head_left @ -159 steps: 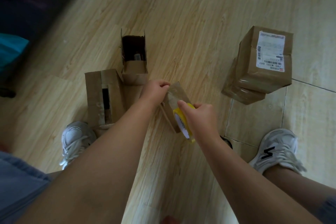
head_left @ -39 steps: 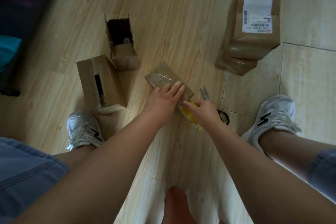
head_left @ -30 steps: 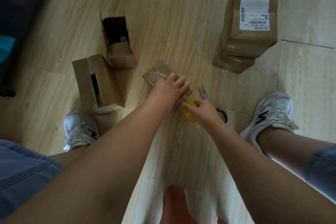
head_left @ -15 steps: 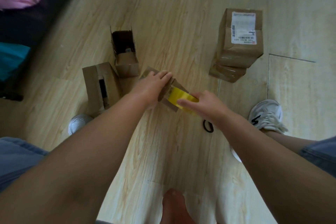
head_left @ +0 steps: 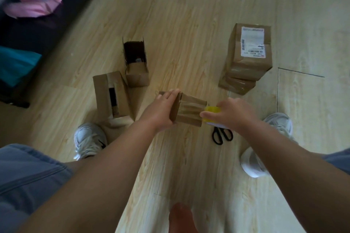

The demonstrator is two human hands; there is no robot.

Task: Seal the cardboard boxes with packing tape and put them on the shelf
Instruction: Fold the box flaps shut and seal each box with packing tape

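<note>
Taping now: the small box [head_left: 189, 111], held just above the wooden floor [head_left: 189, 24] in front of the crouching person, between their shoes.
Left hand [head_left: 161, 108]: wrapped round the box's left end, fingers laid over the top edge (the thumb is hidden from where I stand).
Right hand [head_left: 233, 113]: pinching the yellow roll of tape [head_left: 212, 111], which sits against the box's right end.
Look of the box: plain brown cardboard, oblong and a little creased, with glossy bands of clear tape running roughly parallel across its upper face.
How it should handle: light, I'd judge, since one hand carries it easily. The walls look stiff but would likely dent under a hard squeeze, and the taped patches are probably slick.
Where to take hold: at the two ends, on bare cardboard, so the long face stays free for the tape.
Nearby on the floor: scissors [head_left: 221, 135] just below the right hand. Two sealed boxes [head_left: 248, 66] are stacked beyond, the top one with a white label. An open box [head_left: 135, 62] stands upright, and a gaping box [head_left: 111, 96] lies beside it on the left.
</note>
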